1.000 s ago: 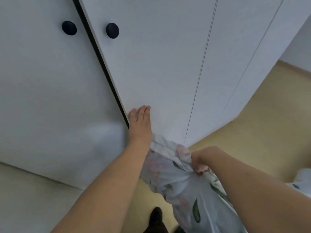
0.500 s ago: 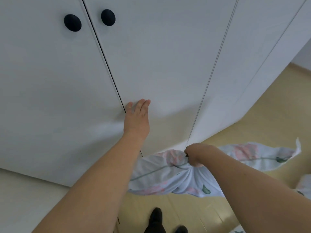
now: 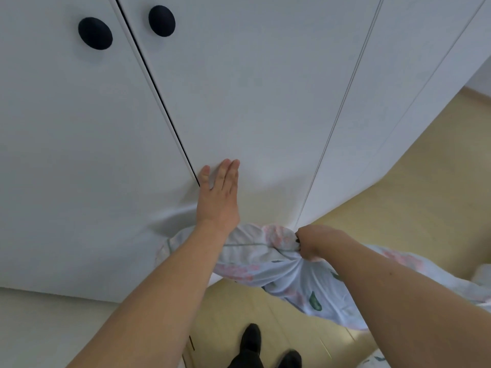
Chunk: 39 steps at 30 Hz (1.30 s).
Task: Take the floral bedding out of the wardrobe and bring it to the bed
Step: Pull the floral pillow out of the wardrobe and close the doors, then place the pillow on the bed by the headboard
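Observation:
The floral bedding (image 3: 268, 261), pale blue-white with pink flowers and green leaves, hangs bunched in front of the white wardrobe (image 3: 265, 88) and trails off to the right. My right hand (image 3: 312, 241) is closed in a fist around a gathered fold of it. My left hand (image 3: 219, 195) lies flat with fingers together against the right wardrobe door, just beside the dark seam between the two doors. Both doors look closed, with only a thin gap between them.
Two round black knobs (image 3: 95, 33) (image 3: 161, 20) sit high on the doors. Further white wardrobe panels (image 3: 414, 75) run to the right. Light wooden floor (image 3: 398, 195) lies right and below. My dark shoes (image 3: 251, 341) are at the bottom edge.
The door gap has narrowed from wide open to a thin seam under my left palm. The bedding has swung from hanging low to stretched rightward. My right fist stays on it.

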Motion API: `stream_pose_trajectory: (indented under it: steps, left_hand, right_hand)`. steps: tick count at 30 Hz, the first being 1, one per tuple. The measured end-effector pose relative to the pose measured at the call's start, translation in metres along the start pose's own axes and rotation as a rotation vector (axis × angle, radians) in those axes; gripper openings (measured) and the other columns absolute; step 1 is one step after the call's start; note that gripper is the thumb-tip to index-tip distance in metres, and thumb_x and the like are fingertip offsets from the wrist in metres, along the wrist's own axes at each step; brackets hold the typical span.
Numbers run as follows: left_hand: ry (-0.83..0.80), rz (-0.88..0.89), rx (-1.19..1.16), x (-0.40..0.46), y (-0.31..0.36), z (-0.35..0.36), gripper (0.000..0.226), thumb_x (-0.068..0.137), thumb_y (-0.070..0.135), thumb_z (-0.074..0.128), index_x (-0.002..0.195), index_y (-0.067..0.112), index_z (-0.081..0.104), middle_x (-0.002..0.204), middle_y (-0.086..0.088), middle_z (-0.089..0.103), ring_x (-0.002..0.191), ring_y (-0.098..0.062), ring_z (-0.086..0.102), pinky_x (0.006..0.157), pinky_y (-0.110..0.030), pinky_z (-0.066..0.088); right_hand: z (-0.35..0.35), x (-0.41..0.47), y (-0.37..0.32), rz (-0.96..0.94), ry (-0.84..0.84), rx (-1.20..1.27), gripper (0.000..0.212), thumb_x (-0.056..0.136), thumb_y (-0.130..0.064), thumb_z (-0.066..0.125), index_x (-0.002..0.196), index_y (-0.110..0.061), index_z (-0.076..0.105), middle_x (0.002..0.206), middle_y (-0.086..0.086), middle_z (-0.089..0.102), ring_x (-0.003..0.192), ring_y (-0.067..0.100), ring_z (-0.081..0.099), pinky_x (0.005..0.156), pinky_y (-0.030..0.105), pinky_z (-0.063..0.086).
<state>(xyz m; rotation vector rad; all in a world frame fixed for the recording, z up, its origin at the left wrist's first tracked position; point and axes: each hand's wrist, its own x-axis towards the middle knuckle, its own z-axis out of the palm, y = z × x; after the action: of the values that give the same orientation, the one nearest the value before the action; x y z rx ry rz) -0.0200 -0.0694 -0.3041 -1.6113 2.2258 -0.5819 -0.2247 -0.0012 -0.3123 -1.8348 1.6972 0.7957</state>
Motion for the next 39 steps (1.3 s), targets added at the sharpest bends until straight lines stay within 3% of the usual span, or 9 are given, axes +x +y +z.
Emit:
stream_pose_trajectory:
  steps: [5, 10, 15, 17, 20, 23, 26, 30, 39]
  left_hand:
    - [0.032, 0.058, -0.182, -0.001, 0.008, -0.003, 0.071, 0.096, 0.043, 0.023, 0.154, 0.008, 0.002, 0.163, -0.009, -0.011, 0.148, -0.028, -0.015, 0.112, -0.059, -0.017]
    - [-0.122, 0.582, -0.440, -0.003, 0.037, -0.009, 0.080, 0.091, 0.067, 0.010, 0.154, 0.019, 0.015, 0.162, -0.004, 0.016, 0.149, -0.021, 0.011, 0.121, -0.047, 0.003]
    - [-0.169, 0.813, -0.527, -0.007, 0.104, -0.035, 0.097, 0.072, 0.084, 0.038, 0.149, 0.025, 0.027, 0.151, 0.007, 0.041, 0.134, -0.015, 0.041, 0.113, -0.041, 0.027]
    - [-0.108, 0.915, -0.460, -0.004, 0.138, -0.052, 0.102, 0.069, 0.081, 0.044, 0.150, 0.023, 0.021, 0.146, 0.006, 0.046, 0.126, -0.019, 0.049, 0.105, -0.040, 0.037]
    - [-0.048, 1.047, -0.326, 0.002, 0.186, -0.081, 0.088, 0.078, 0.058, 0.051, 0.150, 0.021, 0.016, 0.129, 0.002, 0.055, 0.106, -0.024, 0.059, 0.086, -0.040, 0.047]
    - [-0.117, 1.168, -0.220, 0.001, 0.244, -0.113, 0.050, 0.085, 0.037, 0.052, 0.132, 0.027, 0.041, 0.110, 0.000, 0.063, 0.094, -0.025, 0.064, 0.076, -0.036, 0.049]
    - [-0.078, 1.293, -0.123, -0.006, 0.304, -0.145, 0.023, 0.089, 0.033, 0.051, 0.111, 0.027, 0.057, 0.107, -0.002, 0.068, 0.096, -0.025, 0.065, 0.070, -0.031, 0.041]
    - [0.037, 1.502, -0.040, -0.023, 0.383, -0.193, 0.023, 0.089, 0.025, 0.048, 0.108, 0.027, 0.060, 0.109, -0.004, 0.068, 0.099, -0.028, 0.064, 0.071, -0.032, 0.040]
    - [0.441, 2.109, -0.007, -0.104, 0.501, -0.287, 0.011, 0.085, 0.022, 0.050, 0.090, 0.025, 0.060, 0.092, -0.002, 0.068, 0.084, -0.025, 0.063, 0.062, -0.030, 0.033]
  right_hand:
    - [0.003, -0.001, 0.006, 0.028, 0.033, 0.021, 0.015, 0.090, -0.010, 0.043, 0.094, -0.013, 0.056, 0.078, -0.001, 0.053, 0.077, 0.019, 0.054, 0.068, 0.026, 0.044]
    - [0.018, -0.013, 0.024, 0.086, 0.037, 0.115, 0.009, 0.089, -0.010, 0.044, 0.087, -0.014, 0.052, 0.075, -0.001, 0.050, 0.079, 0.021, 0.055, 0.071, 0.029, 0.046]
    - [0.044, -0.040, 0.072, 0.203, 0.025, 0.257, 0.013, 0.087, -0.009, 0.048, 0.076, -0.012, 0.053, 0.073, 0.001, 0.052, 0.078, 0.023, 0.054, 0.069, 0.031, 0.043]
    - [0.061, -0.057, 0.099, 0.268, 0.012, 0.345, 0.014, 0.088, -0.010, 0.049, 0.094, -0.010, 0.061, 0.092, 0.005, 0.062, 0.085, 0.025, 0.058, 0.073, 0.032, 0.046]
    - [0.089, -0.082, 0.134, 0.355, 0.026, 0.475, 0.026, 0.090, -0.014, 0.048, 0.113, -0.008, 0.060, 0.114, 0.010, 0.063, 0.104, 0.027, 0.060, 0.084, 0.034, 0.047]
    - [0.129, -0.111, 0.164, 0.456, 0.066, 0.607, 0.027, 0.091, -0.017, 0.050, 0.114, -0.009, 0.060, 0.115, 0.010, 0.063, 0.102, 0.027, 0.060, 0.083, 0.033, 0.046]
    - [0.172, -0.142, 0.187, 0.592, 0.113, 0.765, 0.028, 0.090, -0.019, 0.051, 0.114, -0.012, 0.061, 0.116, 0.010, 0.064, 0.101, 0.028, 0.060, 0.089, 0.037, 0.049]
    - [0.223, -0.191, 0.213, 0.796, 0.186, 0.984, 0.035, 0.092, -0.022, 0.050, 0.125, -0.012, 0.056, 0.127, 0.010, 0.059, 0.115, 0.028, 0.056, 0.099, 0.037, 0.043]
    - [0.294, -0.280, 0.178, 1.413, 0.382, 1.457, 0.032, 0.088, -0.021, 0.048, 0.120, -0.019, 0.054, 0.123, 0.007, 0.061, 0.109, 0.028, 0.057, 0.087, 0.034, 0.044]
